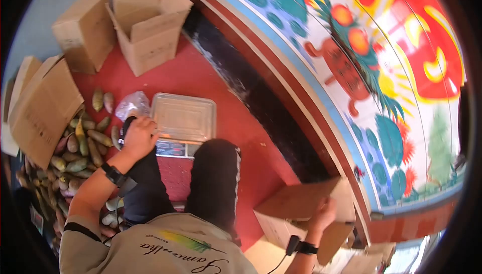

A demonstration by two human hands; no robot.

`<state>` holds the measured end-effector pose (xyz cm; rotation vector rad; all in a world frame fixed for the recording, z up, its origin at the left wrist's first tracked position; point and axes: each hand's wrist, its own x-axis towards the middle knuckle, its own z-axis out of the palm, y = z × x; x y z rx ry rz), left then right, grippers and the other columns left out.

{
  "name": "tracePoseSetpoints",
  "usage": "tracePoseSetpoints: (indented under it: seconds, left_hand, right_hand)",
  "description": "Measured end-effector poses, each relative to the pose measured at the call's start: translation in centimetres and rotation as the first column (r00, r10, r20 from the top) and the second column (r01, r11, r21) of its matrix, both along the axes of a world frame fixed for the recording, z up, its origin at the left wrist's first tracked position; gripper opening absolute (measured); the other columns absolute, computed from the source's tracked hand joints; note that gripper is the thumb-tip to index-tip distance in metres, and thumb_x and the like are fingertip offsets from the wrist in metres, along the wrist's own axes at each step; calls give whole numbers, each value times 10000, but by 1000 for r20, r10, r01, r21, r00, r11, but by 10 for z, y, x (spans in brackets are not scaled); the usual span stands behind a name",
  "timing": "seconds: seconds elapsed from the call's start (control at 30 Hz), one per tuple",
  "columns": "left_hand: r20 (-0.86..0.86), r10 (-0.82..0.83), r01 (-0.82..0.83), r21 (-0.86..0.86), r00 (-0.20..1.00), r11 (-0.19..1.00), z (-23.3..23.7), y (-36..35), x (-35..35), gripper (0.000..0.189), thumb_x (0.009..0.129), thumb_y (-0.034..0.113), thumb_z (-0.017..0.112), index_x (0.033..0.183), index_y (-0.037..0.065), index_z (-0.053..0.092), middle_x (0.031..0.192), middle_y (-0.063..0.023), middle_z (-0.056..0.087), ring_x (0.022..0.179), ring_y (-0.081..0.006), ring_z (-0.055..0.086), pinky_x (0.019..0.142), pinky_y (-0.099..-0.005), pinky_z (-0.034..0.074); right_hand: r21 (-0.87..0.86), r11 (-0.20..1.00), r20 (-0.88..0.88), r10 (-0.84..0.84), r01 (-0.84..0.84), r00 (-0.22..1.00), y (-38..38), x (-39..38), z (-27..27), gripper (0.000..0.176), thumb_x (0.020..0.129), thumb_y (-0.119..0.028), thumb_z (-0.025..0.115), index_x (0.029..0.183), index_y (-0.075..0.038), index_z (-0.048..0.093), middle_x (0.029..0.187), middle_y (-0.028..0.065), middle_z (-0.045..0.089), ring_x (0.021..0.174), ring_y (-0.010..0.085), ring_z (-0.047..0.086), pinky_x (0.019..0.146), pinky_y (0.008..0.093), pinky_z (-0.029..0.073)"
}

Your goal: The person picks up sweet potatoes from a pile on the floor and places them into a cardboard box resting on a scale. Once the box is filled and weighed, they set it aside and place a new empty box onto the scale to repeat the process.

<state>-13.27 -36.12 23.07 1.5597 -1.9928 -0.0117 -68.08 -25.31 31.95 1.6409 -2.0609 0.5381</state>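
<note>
My left hand (141,132) is in front of my left knee, with slightly bent fingers and nothing visibly held. Under its side shows a dark item (125,127) that I cannot make out. Close to the fingers lie a clear plastic bag (133,104) and a tray with a transparent cover (184,115), which sits on a flat scale-like device (173,148). On the right, my right hand (322,216) is at an open cardboard box (306,197), its fingers curled closed; whatever they grip is hidden. Both wrists wear black bands.
A heap of long tubers (83,146) spreads left of my legs on the red floor (201,81). A tilted carton (47,111) leans beside it. Two more cartons, one closed (85,30) and one open (155,48), stand farther off. A painted wall (321,68) rises at the right.
</note>
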Motion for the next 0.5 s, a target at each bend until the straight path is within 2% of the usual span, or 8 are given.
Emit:
tracePoseSetpoints:
  seconds: [0.07, 0.17, 0.27, 0.3, 0.37, 0.43, 0.47, 0.5]
  left_hand:
    - [-9, 18, -17, 22, 1000, 1000, 3, 2, -1, 182, 679, 119, 649, 805, 3, 586, 898, -139, 592, 915, -317, 545, 841, -411, 429]
    - [18, 44, -45, 62, 999, 997, 6, 4, -1, 199, 688, 144, 653, 821, 10, 591, 909, -127, 590, 932, -302, 545, 827, -400, 431]
    - [36, 44, -48, 91, 998, 995, 5, 5, 2, 213, 702, 172, 654, 839, 19, 597, 920, -113, 588, 950, -284, 544, 816, -386, 431]
    - [43, 30, -33, 88, 999, 996, 4, 4, 2, 218, 710, 185, 654, 847, 25, 599, 923, -106, 587, 958, -276, 544, 812, -380, 431]
    - [42, 75, -79, 92, 996, 993, 0, 3, 2, 211, 720, 196, 652, 845, 34, 601, 921, -98, 586, 960, -268, 542, 812, -378, 429]
    - [47, 37, -41, 86, 998, 995, -3, 3, -1, 209, 725, 208, 649, 839, 40, 601, 913, -95, 584, 948, -262, 544, 810, -374, 428]
    - [72, 45, -53, 121, 996, 991, -4, 2, -3, 215, 740, 229, 639, 843, 46, 599, 917, -94, 583, 952, -256, 539, 813, -367, 426]
    - [79, 73, -83, 120, 994, 989, -4, 1, -3, 215, 740, 229, 639, 843, 46, 599, 917, -94, 583, 952, -256, 539, 813, -367, 426]
  right_hand:
    - [217, 974, -118, 93, -66, 989, -25, 17, -53, 115, 822, -146, 576, 876, -45, 565, 839, 156, 567, 774, 340, 554, 671, 423, 461]
    - [366, 928, -5, 73, -66, 997, -33, 16, -142, 219, 831, -240, 578, 909, -35, 575, 842, 182, 589, 782, 359, 583, 670, 445, 484]
    - [718, 678, -127, -94, 157, 987, -8, -76, -266, 271, 851, -253, 518, 960, -20, 604, 842, 228, 644, 747, 367, 632, 636, 459, 502]
    - [525, 840, 10, -167, 137, 986, 18, -51, -246, 281, 843, -248, 515, 974, -19, 611, 868, 221, 633, 783, 364, 620, 654, 443, 496]
    - [460, 887, -237, 80, 39, 968, 45, -92, -284, 228, 845, -183, 522, 960, -4, 603, 882, 207, 602, 806, 362, 591, 683, 424, 478]
    - [398, 892, -821, 242, 215, 517, 93, -197, -434, 502, 839, -343, 463, 1186, 16, 513, 1115, 215, 562, 973, 441, 549, 712, 637, 450]
    - [634, 724, -535, 157, 272, 830, 79, -160, -381, 488, 843, -342, 464, 1180, 8, 512, 1116, 207, 561, 957, 432, 557, 668, 609, 472]
    - [771, 570, -254, -135, 285, 958, 59, -100, -302, 474, 846, -340, 466, 1174, -1, 511, 1117, 199, 559, 942, 422, 564, 625, 580, 495]
